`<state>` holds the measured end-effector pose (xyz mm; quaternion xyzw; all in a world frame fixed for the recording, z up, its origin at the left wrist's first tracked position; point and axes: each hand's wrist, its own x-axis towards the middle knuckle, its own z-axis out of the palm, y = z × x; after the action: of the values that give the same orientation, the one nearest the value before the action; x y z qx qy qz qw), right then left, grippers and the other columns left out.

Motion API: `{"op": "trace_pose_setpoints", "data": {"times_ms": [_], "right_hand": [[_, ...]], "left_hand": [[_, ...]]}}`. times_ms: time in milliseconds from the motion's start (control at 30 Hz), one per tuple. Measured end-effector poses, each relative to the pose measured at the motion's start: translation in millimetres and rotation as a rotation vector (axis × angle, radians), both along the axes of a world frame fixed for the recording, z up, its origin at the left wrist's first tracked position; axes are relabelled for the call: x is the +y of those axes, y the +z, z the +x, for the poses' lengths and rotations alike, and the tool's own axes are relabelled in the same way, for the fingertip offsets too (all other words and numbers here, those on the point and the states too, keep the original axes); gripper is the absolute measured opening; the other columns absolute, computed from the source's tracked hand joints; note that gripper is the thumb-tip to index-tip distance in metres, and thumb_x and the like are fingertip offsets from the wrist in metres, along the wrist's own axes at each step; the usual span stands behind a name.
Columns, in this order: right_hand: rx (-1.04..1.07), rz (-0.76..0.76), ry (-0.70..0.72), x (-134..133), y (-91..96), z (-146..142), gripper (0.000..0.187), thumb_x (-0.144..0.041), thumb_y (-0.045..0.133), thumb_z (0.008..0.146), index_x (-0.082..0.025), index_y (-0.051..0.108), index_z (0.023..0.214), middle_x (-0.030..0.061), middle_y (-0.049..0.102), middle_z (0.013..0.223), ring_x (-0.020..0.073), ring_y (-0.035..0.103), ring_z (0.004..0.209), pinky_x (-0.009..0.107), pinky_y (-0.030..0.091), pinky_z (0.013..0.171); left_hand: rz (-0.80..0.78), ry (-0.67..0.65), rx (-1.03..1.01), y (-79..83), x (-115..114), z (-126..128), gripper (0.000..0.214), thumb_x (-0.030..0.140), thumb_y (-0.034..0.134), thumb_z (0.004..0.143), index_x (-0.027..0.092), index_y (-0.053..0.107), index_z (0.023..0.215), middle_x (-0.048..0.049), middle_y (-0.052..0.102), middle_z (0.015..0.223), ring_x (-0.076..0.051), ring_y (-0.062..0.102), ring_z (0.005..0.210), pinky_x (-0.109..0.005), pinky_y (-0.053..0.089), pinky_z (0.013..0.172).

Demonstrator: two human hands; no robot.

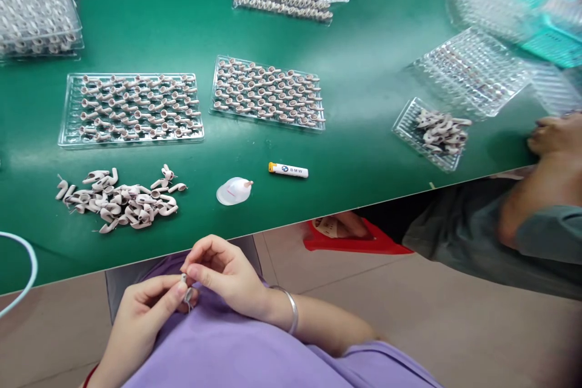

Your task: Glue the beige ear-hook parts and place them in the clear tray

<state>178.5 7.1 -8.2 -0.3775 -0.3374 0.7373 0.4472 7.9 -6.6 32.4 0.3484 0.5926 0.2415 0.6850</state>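
The piece [188,295] is small and pale, with thin threads at its lower end, and it sits just off the table's near edge, closer to the person than the pile [131,203] is. I see the left hand [140,315] pinching it between thumb and forefinger, the gap closed down on it. The right hand [227,273] curls in at the upper end, thumb and finger drawn close together; from here I cannot tell whether they grip anything. A silver bangle [292,312] circles that wrist, above a purple garment [254,348].

The pile is a loose heap of similar hooked pieces on the green table [364,157]. Right of the pile lies a squat white bottle [235,192], and farther right a white tube [291,171] with an orange end, lettered BMW. Just beyond the pile, a clear tray [70,124] carries rows of pieces; beyond it and to the right is a second tray [213,88], similarly filled. Far behind the pile to the left, filled trays stand in a stack [45,36].

Well to the right of the pile, a small tray [406,121] holds jumbled pieces, near a co-worker's hand [552,133]. Blurred teal baskets [550,42] lie beyond.
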Motion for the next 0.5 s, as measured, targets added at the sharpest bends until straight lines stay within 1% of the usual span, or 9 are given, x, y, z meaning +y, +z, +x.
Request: {"op": "trace_pose_setpoints", "data": {"times_ms": [33,100,167,200,267,367,500], "right_hand": [[-0.105,0.112,-0.009,1,1.9,2,0.021,-0.036,0.069,0.086,-0.019,0.059,0.091,0.0016,0.067,0.083,0.0119,0.066,0.070,0.025,0.057,0.064],[-0.357,0.398,-0.011,3,5.4,8,0.013,-0.031,0.063,0.091,-0.019,0.060,0.094,0.0038,0.066,0.086,0.0132,0.065,0.073,0.026,0.057,0.067],[-0.578,0.662,0.037,6,7.4,12,0.007,-0.024,0.060,0.092,-0.018,0.062,0.096,0.0059,0.067,0.088,0.0146,0.063,0.078,0.027,0.057,0.071],[-0.655,0.752,0.074,7,7.6,13,0.008,-0.022,0.058,0.094,-0.018,0.063,0.098,0.0069,0.067,0.089,0.0151,0.063,0.079,0.027,0.056,0.073],[-0.769,0.848,0.146,9,6.8,13,0.015,-0.020,0.052,0.097,-0.016,0.065,0.102,0.0084,0.068,0.091,0.0156,0.063,0.081,0.026,0.056,0.073],[-0.914,0.909,0.216,11,3.9,12,0.023,-0.022,0.046,0.100,-0.014,0.067,0.101,0.0078,0.068,0.085,0.0148,0.063,0.074,0.024,0.053,0.067],[-1.041,0.975,0.243,13,0.9,10,0.030,-0.022,0.041,0.102,-0.014,0.069,0.093,0.0050,0.066,0.077,0.0125,0.059,0.066,0.022,0.047,0.060]], "left_hand": [[-0.062,0.056,-0.045,-3.4,0,-1,0.031,0.048,0.079,0.071,0.017,0.079,0.077,-0.0059,0.073,0.072,-0.016,0.064,0.068,-0.023,0.052,0.066],[-0.195,0.207,-0.136,-10.2,0,0,0.034,0.046,0.086,0.062,0.017,0.080,0.080,-0.0060,0.075,0.075,-0.015,0.066,0.068,-0.021,0.054,0.065],[-0.296,0.337,-0.213,-16.3,1,2,0.037,0.043,0.090,0.055,0.017,0.079,0.078,-0.0055,0.075,0.075,-0.014,0.067,0.067,-0.021,0.055,0.066],[-0.329,0.380,-0.237,-19.1,2,3,0.037,0.042,0.091,0.054,0.016,0.079,0.078,-0.0054,0.075,0.076,-0.014,0.067,0.068,-0.021,0.056,0.066],[-0.363,0.437,-0.256,-24.2,3,4,0.039,0.039,0.093,0.051,0.015,0.079,0.078,-0.0054,0.076,0.077,-0.014,0.068,0.069,-0.020,0.057,0.067],[-0.385,0.504,-0.239,-30.2,4,5,0.041,0.037,0.095,0.045,0.015,0.079,0.076,-0.0059,0.076,0.076,-0.014,0.069,0.068,-0.020,0.058,0.065],[-0.398,0.536,-0.218,-33.7,5,6,0.044,0.036,0.096,0.040,0.013,0.079,0.073,-0.0074,0.077,0.075,-0.015,0.070,0.067,-0.020,0.059,0.063]]}}
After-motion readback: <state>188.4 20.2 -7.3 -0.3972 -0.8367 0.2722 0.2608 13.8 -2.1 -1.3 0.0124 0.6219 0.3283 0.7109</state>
